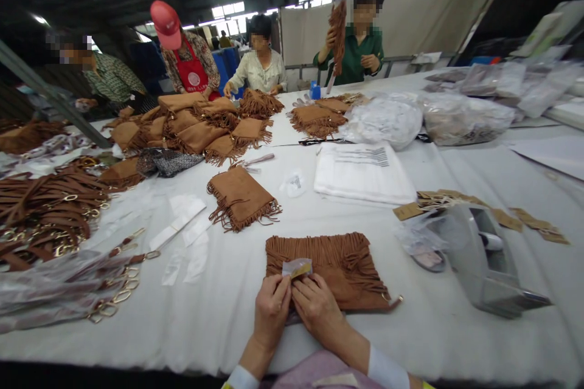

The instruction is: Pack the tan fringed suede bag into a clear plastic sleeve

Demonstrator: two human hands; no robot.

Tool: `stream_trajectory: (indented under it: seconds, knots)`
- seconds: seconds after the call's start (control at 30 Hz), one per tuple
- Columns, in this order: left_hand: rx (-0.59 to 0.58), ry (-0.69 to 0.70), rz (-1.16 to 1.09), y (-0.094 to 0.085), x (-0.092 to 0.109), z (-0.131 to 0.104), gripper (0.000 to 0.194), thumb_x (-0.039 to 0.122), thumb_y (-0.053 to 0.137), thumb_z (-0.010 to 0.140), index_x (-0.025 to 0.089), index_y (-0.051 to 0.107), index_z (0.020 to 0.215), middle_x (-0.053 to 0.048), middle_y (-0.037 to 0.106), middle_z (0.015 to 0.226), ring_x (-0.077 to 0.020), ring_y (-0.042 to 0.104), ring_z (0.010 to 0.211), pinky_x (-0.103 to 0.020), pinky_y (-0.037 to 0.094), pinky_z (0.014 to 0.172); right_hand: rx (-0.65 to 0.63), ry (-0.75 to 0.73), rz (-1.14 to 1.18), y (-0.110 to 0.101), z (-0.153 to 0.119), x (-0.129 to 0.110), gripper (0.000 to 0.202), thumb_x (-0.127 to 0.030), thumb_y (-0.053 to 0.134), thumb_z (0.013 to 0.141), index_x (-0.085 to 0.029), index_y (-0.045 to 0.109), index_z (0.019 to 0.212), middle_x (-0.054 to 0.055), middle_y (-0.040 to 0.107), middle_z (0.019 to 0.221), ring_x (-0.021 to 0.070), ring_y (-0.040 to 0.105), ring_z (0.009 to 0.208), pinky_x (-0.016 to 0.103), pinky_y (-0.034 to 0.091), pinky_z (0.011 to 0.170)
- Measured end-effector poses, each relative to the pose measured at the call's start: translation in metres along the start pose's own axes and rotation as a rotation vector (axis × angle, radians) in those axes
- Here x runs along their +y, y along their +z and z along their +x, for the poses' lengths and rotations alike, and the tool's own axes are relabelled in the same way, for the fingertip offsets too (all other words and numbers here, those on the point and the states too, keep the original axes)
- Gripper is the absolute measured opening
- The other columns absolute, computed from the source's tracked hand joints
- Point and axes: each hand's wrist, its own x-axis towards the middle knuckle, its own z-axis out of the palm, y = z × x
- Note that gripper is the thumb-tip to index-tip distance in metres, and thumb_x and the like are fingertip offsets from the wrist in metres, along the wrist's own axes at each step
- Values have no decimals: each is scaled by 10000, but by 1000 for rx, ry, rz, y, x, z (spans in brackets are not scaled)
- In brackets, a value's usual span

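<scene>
Right in front of me a brown fringed suede bag (347,285) lies on the white-covered table, its fringe spread toward the far side. Over its left part, my left hand (272,302) and my right hand (317,304) meet with fingers closed. Between the fingertips they pinch a small clear plastic bag (292,266) with a yellowish-tan tag (301,271) at it. My fingers hide the lower part of the plastic bag. A small zip pull end (396,302) sticks out at the brown bag's right corner.
Another fringed bag (244,194) lies ahead, left of folded white cloth bags (360,173). A tape dispenser (483,261) and tan tags (408,211) are at right. Straps with metal clasps (109,301) lie left. Several co-workers stand across the table beside a bag pile (191,124).
</scene>
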Motion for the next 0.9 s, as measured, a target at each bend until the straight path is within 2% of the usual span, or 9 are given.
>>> stream_trajectory:
  seconds: [0.13,0.2,0.43,0.5,0.57,0.67,0.77,0.83,0.9]
  knots:
    - [-17,121,49,-1,-5,-3,296,85,503,887,178,604,1148,-77,635,966,-155,589,890,-285,559,780,-43,6,18,-1,-6,-1,200,-126,423,935,-173,614,973,56,671,865,178,588,816,406,381,933]
    - [-48,149,86,-2,-6,-3,296,76,491,886,173,600,1144,-83,633,980,-161,586,903,-291,562,785,-30,-7,22,-4,-7,0,207,-118,410,939,-179,609,939,51,670,848,171,595,808,393,389,915]
    - [-226,36,105,-9,4,5,296,69,446,870,148,600,1111,-105,610,991,-196,568,921,-338,557,775,131,-90,95,-38,-15,13,157,-144,501,924,-188,626,1009,62,708,915,171,628,902,342,450,829]
    - [-206,7,94,-13,7,6,294,62,450,857,157,612,1083,-100,605,988,-199,562,915,-352,544,780,185,-71,34,-46,-18,18,190,-154,539,911,-177,623,1079,82,712,978,188,627,939,353,455,832]
    - [-162,10,97,-16,9,7,291,69,454,854,172,623,1068,-97,609,1007,-202,558,916,-370,528,795,167,-68,-51,-49,-18,21,271,-161,529,917,-161,595,1180,111,694,1095,213,608,1042,387,442,887]
    - [-149,93,140,-18,7,10,331,119,479,867,195,596,1168,-117,601,1164,-235,544,1038,-434,485,897,59,-61,-96,-47,-15,21,305,-201,481,945,-171,573,1234,111,664,1189,233,561,1161,436,409,962]
    - [-190,171,218,-14,1,13,435,227,518,874,224,509,1309,-135,495,1381,-305,444,1240,-558,362,1041,-34,-37,-63,-51,-18,25,316,-253,483,951,-193,568,1249,104,660,1202,225,552,1183,449,405,996]
    - [-186,125,234,-11,-5,11,486,286,498,887,247,445,1369,-130,415,1460,-324,380,1312,-610,278,1088,-10,2,-68,-60,-29,36,341,-238,495,942,-202,550,1276,109,634,1244,226,529,1218,449,412,1014]
    - [-148,-5,188,-8,-14,3,514,317,443,911,255,371,1416,-124,337,1512,-315,326,1361,-606,248,1113,118,140,-107,-71,-47,53,378,-207,483,937,-208,520,1313,116,594,1298,237,503,1249,458,426,1024]
